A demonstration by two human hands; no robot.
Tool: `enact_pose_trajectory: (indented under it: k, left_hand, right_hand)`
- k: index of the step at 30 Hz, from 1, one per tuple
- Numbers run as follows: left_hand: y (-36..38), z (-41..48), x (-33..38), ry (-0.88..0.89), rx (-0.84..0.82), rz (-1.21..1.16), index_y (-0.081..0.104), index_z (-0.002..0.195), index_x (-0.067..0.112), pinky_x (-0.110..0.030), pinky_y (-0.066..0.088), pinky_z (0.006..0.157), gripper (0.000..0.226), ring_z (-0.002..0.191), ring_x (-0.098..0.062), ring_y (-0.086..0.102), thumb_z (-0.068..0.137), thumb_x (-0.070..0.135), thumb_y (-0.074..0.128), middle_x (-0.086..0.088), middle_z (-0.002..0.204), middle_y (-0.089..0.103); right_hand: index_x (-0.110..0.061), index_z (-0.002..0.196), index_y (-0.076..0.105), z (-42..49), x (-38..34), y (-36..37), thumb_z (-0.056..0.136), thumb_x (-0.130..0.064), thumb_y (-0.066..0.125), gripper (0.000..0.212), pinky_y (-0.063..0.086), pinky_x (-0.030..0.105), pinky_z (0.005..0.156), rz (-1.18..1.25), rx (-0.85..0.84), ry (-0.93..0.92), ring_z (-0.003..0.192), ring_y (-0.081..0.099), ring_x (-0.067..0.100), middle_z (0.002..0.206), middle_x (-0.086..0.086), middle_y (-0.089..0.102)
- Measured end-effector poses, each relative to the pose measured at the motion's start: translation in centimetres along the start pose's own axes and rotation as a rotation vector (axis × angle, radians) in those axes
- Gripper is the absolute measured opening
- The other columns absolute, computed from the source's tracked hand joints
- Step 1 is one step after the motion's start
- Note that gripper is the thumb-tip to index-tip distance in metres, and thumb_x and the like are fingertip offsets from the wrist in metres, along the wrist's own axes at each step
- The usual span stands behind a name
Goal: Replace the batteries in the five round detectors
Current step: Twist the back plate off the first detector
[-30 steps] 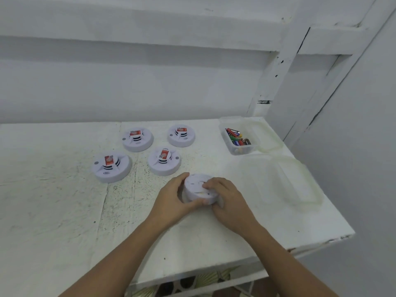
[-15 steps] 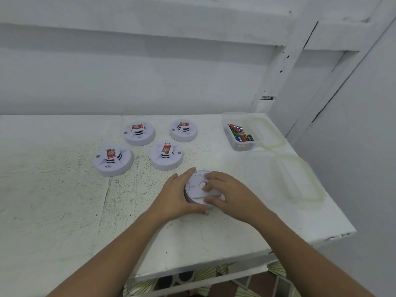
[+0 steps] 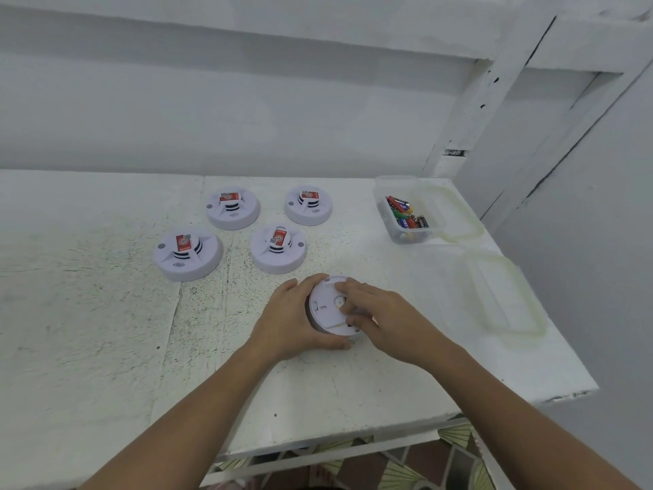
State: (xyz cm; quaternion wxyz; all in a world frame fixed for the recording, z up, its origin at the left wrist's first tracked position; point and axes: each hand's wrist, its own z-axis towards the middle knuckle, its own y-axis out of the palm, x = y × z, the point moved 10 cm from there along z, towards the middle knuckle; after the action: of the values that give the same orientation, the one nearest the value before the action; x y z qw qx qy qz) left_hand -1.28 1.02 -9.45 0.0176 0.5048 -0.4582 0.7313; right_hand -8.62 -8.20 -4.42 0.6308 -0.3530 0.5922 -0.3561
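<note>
A white round detector (image 3: 327,307) lies back-side up near the middle of the white table (image 3: 106,313). My left hand (image 3: 293,318) grips its left rim, thumb under the near edge. My right hand (image 3: 380,314) lies over its right half with fingers curled onto the back plate, which they partly hide. Several more detectors stand face up behind, each with a red label: one at the left (image 3: 189,253), one in the middle (image 3: 278,247) and two at the back (image 3: 233,207) (image 3: 308,205).
A clear plastic tub (image 3: 406,238) holding several coloured batteries sits at the back right, its clear lid (image 3: 459,217) beside it. Another clear lid or tray (image 3: 505,295) lies by the right edge. The table's front edge runs just below my forearms, patterned floor beneath.
My right hand has slid further over the back of the detector, fingers curling onto the plate. The detector has tilted slightly toward my left hand. The view has shifted a little.
</note>
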Motion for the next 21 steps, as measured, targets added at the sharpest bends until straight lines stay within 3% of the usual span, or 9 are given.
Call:
enact_pose_trajectory:
  k: [3, 6, 10, 14, 18, 21]
  left_hand:
    - [0.0, 0.1, 0.2, 0.008, -0.002, -0.004, 0.044, 0.13, 0.035, -0.033, 0.045, 0.096, 0.107, 0.106, -0.009, 0.051, 0.038, 0.078, 0.076, 0.027, 0.114, 0.054]
    - [0.1, 0.1, 0.0, -0.006, -0.008, -0.009, 0.044, 0.13, 0.037, -0.036, 0.045, 0.096, 0.107, 0.108, -0.009, 0.052, 0.036, 0.077, 0.077, 0.027, 0.113, 0.055]
    - [0.1, -0.1, -0.5, -0.04, -0.008, 0.001, 0.043, 0.128, 0.04, -0.036, 0.047, 0.094, 0.109, 0.111, -0.011, 0.05, 0.032, 0.081, 0.075, 0.028, 0.112, 0.053]
    - [-0.2, -0.3, 0.2, -0.034, -0.013, 0.02, 0.044, 0.128, 0.037, -0.03, 0.043, 0.094, 0.105, 0.108, -0.008, 0.048, 0.036, 0.071, 0.081, 0.033, 0.106, 0.048]
    - [-0.2, -0.2, 0.1, -0.04, 0.006, 0.001, 0.048, 0.118, 0.043, -0.034, 0.051, 0.083, 0.094, 0.098, -0.006, 0.054, 0.035, 0.074, 0.08, 0.027, 0.102, 0.057]
    - [-0.3, -0.2, 0.1, -0.039, 0.005, -0.021, 0.049, 0.116, 0.043, -0.035, 0.052, 0.081, 0.091, 0.096, -0.007, 0.055, 0.036, 0.073, 0.08, 0.025, 0.1, 0.059]
  right_hand:
    - [-0.004, 0.113, 0.062, 0.3, 0.2, -0.3, 0.09, -0.009, 0.059, 0.023, 0.034, 0.002, 0.088, 0.039, -0.011, 0.003, 0.108, 0.049, -0.003, 0.134, -0.005, 0.056]
    - [-0.005, 0.103, 0.065, 0.5, 0.3, -0.3, 0.088, -0.01, 0.063, 0.016, 0.025, -0.003, 0.092, 0.05, -0.044, -0.011, 0.118, 0.044, -0.004, 0.137, -0.006, 0.053]
    - [-0.01, 0.095, 0.062, 1.0, 0.2, -0.1, 0.085, -0.011, 0.065, 0.01, 0.02, -0.003, 0.093, 0.04, -0.103, 0.014, 0.129, 0.04, 0.008, 0.141, -0.006, 0.047]
    - [-0.016, 0.086, 0.062, 1.7, -0.3, -0.4, 0.08, -0.011, 0.07, 0.012, 0.033, 0.018, 0.097, 0.06, -0.173, 0.05, 0.119, 0.042, 0.008, 0.129, -0.008, 0.049]
    - [-0.018, 0.079, 0.051, 2.2, -1.3, -1.1, 0.073, -0.005, 0.071, 0.025, 0.042, 0.018, 0.08, 0.091, -0.174, 0.052, 0.098, 0.047, 0.011, 0.104, -0.008, 0.042]
    - [-0.022, 0.075, 0.049, 2.5, -0.5, -1.8, 0.07, -0.004, 0.074, 0.032, 0.041, 0.014, 0.07, 0.193, -0.11, 0.155, 0.089, 0.048, 0.011, 0.096, -0.006, 0.041]
